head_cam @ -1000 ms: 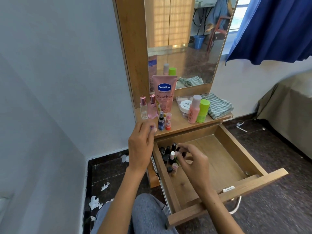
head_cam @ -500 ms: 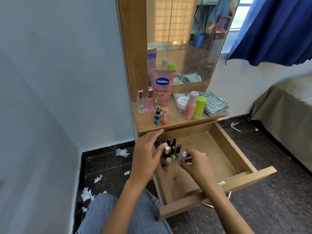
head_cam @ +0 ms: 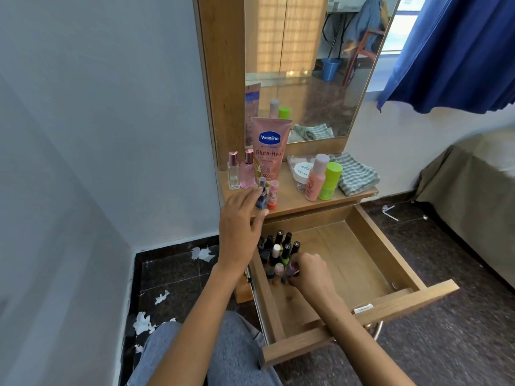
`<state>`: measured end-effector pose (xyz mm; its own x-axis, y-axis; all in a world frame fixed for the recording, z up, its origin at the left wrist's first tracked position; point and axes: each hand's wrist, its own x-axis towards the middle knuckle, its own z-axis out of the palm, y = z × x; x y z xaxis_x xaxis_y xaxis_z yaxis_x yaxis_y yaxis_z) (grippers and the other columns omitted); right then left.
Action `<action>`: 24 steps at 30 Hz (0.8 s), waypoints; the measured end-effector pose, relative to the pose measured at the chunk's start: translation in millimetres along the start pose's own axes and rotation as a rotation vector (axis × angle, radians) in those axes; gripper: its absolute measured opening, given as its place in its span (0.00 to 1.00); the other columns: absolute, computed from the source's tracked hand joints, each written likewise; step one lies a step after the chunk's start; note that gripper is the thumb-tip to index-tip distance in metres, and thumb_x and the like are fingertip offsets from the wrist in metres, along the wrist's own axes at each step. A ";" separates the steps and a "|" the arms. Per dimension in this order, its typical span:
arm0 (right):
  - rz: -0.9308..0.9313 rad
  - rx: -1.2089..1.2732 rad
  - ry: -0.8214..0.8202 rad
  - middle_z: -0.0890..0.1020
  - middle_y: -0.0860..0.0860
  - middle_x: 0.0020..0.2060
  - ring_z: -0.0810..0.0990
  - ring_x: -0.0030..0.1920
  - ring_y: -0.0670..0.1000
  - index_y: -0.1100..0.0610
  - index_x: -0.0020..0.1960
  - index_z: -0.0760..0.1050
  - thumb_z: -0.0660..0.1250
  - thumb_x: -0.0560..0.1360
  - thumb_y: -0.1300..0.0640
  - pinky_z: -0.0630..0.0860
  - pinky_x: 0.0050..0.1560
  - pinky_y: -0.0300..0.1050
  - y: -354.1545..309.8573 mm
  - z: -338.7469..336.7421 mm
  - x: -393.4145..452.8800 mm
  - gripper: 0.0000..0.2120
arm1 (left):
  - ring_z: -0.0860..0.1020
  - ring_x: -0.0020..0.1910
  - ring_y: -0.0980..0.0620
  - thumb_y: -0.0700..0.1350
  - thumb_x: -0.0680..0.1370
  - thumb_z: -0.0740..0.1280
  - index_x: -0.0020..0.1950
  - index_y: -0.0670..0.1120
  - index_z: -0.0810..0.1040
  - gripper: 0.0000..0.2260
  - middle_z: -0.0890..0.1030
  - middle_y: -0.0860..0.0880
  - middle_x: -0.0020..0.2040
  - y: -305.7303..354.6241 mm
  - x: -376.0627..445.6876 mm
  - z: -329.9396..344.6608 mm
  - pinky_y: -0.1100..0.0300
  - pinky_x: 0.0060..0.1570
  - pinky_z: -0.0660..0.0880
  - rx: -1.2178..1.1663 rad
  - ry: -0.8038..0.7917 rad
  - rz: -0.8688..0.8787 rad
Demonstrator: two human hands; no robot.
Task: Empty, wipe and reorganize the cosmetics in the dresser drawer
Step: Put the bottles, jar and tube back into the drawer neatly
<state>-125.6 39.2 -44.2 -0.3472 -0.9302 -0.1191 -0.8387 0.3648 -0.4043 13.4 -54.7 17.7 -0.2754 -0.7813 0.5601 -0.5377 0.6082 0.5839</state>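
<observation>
The wooden drawer (head_cam: 390, 305) stands pulled out under the dresser top (head_cam: 292, 201). Several nail polish bottles (head_cam: 278, 246) are grouped in its back left corner. My right hand (head_cam: 312, 271) is inside the drawer and pinches a purple nail polish bottle (head_cam: 292, 267) at the front of that group. My left hand (head_cam: 239, 227) reaches up to the dresser top, its straight fingers against a small dark blue spray bottle (head_cam: 261, 197). A pink stick (head_cam: 273, 195) stands just right of that bottle.
On the dresser top are a Vaseline tube (head_cam: 270, 146), two pink perfume bottles (head_cam: 239, 169), a white jar (head_cam: 302, 171), a pink bottle (head_cam: 315, 176), a green bottle (head_cam: 330, 181) and a striped cloth (head_cam: 356, 174). Wall at left, a bed (head_cam: 473, 190) at right, paper scraps (head_cam: 143, 323) on the floor.
My left hand rose from the drawer's back edge to the blue spray bottle on the dresser top. My right hand lowered the purple bottle into the nail polish group.
</observation>
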 end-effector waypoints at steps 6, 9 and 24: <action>-0.020 0.032 -0.008 0.76 0.51 0.34 0.76 0.38 0.55 0.54 0.37 0.71 0.65 0.71 0.61 0.66 0.35 0.43 -2.9 -2.2 -0.8 0.06 | 0.71 0.63 0.48 0.40 0.74 0.70 0.66 0.45 0.74 0.20 0.76 0.47 0.61 0.9 10.0 5.8 0.54 0.62 0.68 0.115 0.012 0.087; -0.017 0.008 -0.001 0.75 0.50 0.34 0.75 0.38 0.54 0.53 0.37 0.70 0.65 0.71 0.61 0.65 0.36 0.42 -3.1 -4.2 -1.7 0.07 | 0.71 0.62 0.47 0.40 0.74 0.71 0.67 0.45 0.74 0.21 0.76 0.45 0.61 0.6 14.6 7.9 0.53 0.60 0.69 0.162 0.004 0.115; -0.051 0.183 0.336 0.84 0.44 0.41 0.82 0.42 0.46 0.49 0.46 0.81 0.71 0.71 0.55 0.79 0.42 0.45 -8.1 -37.3 -13.2 0.04 | 0.78 0.44 0.53 0.39 0.76 0.69 0.51 0.44 0.75 0.05 0.79 0.49 0.45 -3.8 19.3 -7.4 0.69 0.41 0.71 0.021 0.079 0.055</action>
<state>-129.8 50.1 -5.5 -0.4507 -0.8708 0.1964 -0.7801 0.2772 -0.5608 16.0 -71.1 30.7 -0.2418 -0.7327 0.6361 -0.5406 0.6462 0.5388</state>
